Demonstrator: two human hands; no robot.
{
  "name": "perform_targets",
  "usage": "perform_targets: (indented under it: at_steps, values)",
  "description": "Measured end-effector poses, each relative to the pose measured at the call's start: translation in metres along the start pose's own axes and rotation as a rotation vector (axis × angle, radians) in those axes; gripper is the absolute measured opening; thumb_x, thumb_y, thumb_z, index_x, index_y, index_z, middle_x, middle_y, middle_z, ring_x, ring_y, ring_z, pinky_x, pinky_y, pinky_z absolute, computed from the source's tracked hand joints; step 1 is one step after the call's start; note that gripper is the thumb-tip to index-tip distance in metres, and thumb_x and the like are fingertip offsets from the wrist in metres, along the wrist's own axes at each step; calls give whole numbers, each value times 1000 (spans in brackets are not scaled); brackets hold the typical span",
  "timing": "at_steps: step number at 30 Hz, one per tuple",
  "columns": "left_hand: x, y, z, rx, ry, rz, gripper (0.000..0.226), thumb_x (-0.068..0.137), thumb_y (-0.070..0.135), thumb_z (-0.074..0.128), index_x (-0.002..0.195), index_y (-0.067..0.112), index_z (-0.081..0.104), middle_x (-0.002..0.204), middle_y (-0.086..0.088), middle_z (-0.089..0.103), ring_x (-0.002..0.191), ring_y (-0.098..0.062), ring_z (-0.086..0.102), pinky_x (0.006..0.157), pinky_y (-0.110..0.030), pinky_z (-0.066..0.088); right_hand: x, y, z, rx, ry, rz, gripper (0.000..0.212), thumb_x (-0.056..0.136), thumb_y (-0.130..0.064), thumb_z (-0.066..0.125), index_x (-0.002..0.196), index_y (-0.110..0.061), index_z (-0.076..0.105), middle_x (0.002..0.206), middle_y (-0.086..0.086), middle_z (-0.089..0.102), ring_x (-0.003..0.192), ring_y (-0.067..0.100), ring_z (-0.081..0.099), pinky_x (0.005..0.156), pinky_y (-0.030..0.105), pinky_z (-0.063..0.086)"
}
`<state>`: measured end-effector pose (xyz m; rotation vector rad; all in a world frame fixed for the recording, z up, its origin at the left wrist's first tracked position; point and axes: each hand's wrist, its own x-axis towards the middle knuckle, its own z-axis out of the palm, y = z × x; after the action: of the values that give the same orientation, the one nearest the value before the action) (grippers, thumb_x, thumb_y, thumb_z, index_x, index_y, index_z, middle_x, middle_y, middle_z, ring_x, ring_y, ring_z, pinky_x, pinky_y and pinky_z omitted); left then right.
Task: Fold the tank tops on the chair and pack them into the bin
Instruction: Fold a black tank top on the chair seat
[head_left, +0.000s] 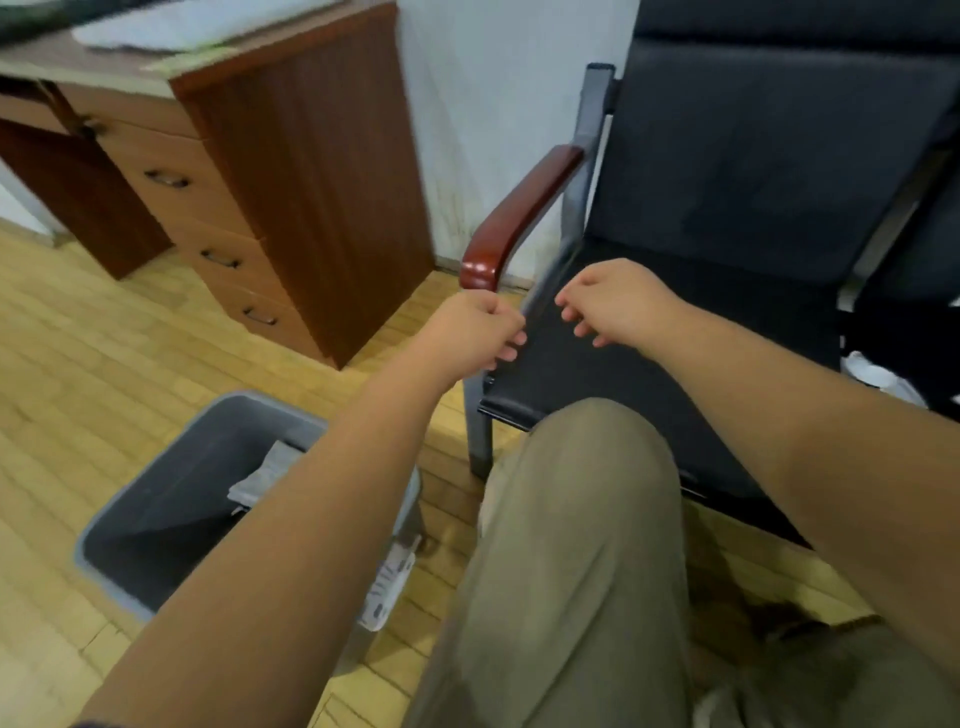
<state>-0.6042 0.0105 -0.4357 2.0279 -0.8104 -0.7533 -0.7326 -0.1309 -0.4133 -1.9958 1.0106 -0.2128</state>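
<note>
- A reddish-brown wooden desk (311, 182) stands at upper left, its tall side panel facing the room.
- Its front carries a stack of drawers (208, 228), each with a dark curved handle (167, 179).
- The desk's top is a paler surface; something white (171, 26) lies on it, too blurred to name.
- Behind is a plain, pale wall (493, 104), with faint scuffs low down.
- The floor (104, 364) is light yellowish wood in short strips, parquet style.
- A black padded chair (779, 156) with a grey metal frame and a glossy reddish wooden armrest (519, 218) stands against the wall, just beside the desk.
- Another dark seat (909, 291) adjoins it at far right.
- The light is even and soft.
</note>
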Motion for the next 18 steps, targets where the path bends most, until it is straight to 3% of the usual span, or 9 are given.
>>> perform_targets:
  at_steps: [3,7,14,18]
  values:
    - [13,49,47,8,-97,63,18,106,26,59,109,15,72,102,0,81,83,-13,74,88,-40,63,-16,39,-54,3,97,53,21,102,-26,57,100,-24,78,97,-4,77,89,18,76,76,36,62]
    - [21,105,113,66,-223,149,15,104,26,60,107,18,73,101,3,81,94,-18,78,86,-38,64,-39,97,-115,20,211,159,21,103,-27,57,100,-28,77,97,-7,77,86,14,75,78,37,65]
    - [32,180,234,156,-473,270,14,105,31,63,109,25,74,101,8,80,90,-8,78,89,-37,65,-68,196,-203,160,339,366,20,105,-21,56,108,-21,76,103,0,76,93,22,74,77,37,61]
    - [42,197,297,175,-562,317,16,106,30,62,110,21,75,102,8,80,92,-10,78,89,-36,64,-63,271,-221,166,393,522,21,101,-18,59,108,-8,76,102,12,78,92,27,75,81,40,62]
